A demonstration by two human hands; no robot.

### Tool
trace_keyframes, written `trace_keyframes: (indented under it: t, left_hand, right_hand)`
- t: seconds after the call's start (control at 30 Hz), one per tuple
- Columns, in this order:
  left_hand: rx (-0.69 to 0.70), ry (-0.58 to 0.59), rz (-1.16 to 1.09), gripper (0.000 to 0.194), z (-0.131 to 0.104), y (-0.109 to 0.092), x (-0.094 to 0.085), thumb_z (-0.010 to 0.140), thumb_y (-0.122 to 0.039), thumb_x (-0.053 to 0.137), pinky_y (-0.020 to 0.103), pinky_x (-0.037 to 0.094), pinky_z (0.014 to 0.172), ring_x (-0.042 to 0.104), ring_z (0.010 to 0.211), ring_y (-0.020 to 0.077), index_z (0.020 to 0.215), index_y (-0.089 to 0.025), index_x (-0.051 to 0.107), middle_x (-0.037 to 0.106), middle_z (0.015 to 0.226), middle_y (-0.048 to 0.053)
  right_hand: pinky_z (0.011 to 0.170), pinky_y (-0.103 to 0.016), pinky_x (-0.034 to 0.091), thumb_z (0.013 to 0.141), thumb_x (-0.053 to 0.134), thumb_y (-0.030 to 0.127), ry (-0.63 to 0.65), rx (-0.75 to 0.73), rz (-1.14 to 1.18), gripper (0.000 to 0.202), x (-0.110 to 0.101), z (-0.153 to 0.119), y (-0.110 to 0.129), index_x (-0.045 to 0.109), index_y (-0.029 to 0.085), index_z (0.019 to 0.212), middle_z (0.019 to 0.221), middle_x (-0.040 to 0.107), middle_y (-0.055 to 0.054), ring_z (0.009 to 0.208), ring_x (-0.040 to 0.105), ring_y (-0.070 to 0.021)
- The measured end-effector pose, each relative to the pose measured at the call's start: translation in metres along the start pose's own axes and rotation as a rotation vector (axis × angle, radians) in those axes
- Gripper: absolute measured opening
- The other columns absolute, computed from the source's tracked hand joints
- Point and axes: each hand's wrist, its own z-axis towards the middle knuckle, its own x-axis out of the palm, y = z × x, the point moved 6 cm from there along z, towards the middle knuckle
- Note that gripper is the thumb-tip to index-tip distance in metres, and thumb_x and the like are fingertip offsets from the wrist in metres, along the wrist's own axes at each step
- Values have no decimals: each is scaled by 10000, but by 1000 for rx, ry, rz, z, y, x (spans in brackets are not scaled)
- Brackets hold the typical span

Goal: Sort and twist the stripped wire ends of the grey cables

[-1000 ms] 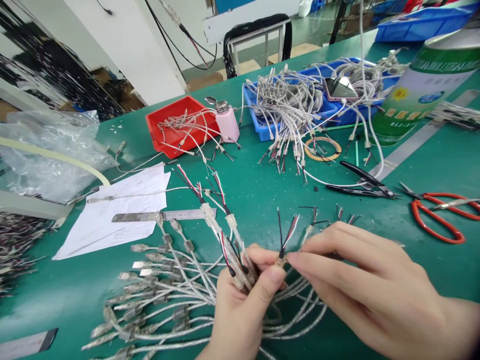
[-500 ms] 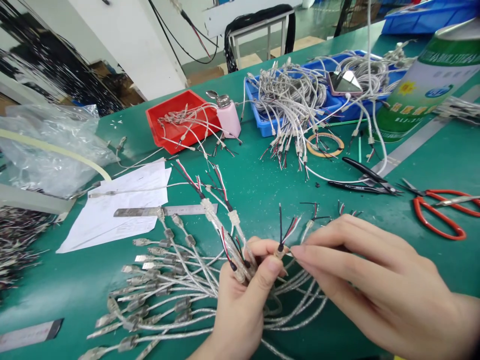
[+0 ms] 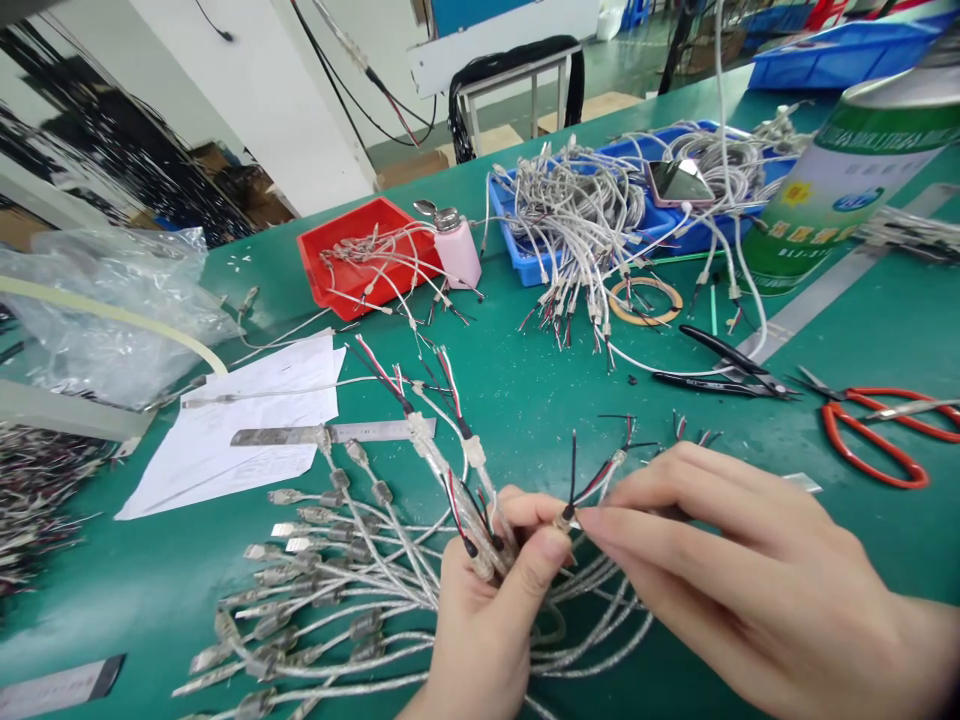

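Observation:
My left hand is closed around several clear-jacketed USB cables. Their stripped ends show black, red and white wires. Between its thumb and index finger one cable end stands up, with a single black wire rising from a dark collar. My right hand meets that end from the right, thumb and fingertips pinched on its thin wires, which the fingers mostly hide. Below and left of the hands, the cables fan out on the table, their USB plugs pointing left.
Behind are a red tray of cables, a pink pump bottle, and blue trays heaped with cables. To the right lie black cutters, red-handled scissors and a green-white can. A steel ruler rests across paper sheets.
The coloured wires that fanned beside the black one are now mostly behind my right fingertips. The black wire still stands up. The camera view has shifted slightly; my left hand keeps its hold.

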Motion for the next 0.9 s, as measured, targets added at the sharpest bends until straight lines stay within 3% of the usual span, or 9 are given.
trace_keyframes:
  t: [0.17, 0.37, 0.63, 0.9]
  left_hand:
    - [-11, 5, 61, 77, 0, 1, -1, 805, -301, 734, 222, 443, 727, 558, 745, 128, 828, -233, 764, 620, 771, 4]
    - [-37, 30, 44, 76, 0, 5, -5, 825, -300, 719, 183, 415, 657, 524, 672, 90, 855, -240, 756, 583, 716, -20]
    - [-54, 86, 47, 129, 0, 4, -4, 883, -315, 654, 189, 419, 715, 540, 669, 89, 848, -217, 731, 610, 647, -23]
    - [-85, -39, 47, 182, 2, 0, 0, 741, -356, 791, 185, 429, 616, 530, 590, 88, 760, -185, 733, 601, 595, -20]
  right_hand:
    - [634, -319, 424, 938, 492, 81, 10, 13, -18, 219, -1, -1, -1, 633, 142, 1093, 902, 589, -84, 772, 532, -193]
    - [627, -314, 410, 915, 493, 53, -31, 5, -87, 249, 0, -1, 1, 640, 154, 1088, 912, 609, -70, 754, 531, -185]
    - [651, -293, 458, 943, 493, 78, -55, 13, -51, 205, -3, 1, -1, 624, 145, 1086, 932, 622, -67, 774, 565, -169]
    - [648, -237, 485, 990, 429, 119, -58, 63, -27, 173, -2, 0, -6, 584, 166, 1051, 904, 654, -45, 793, 629, -152]
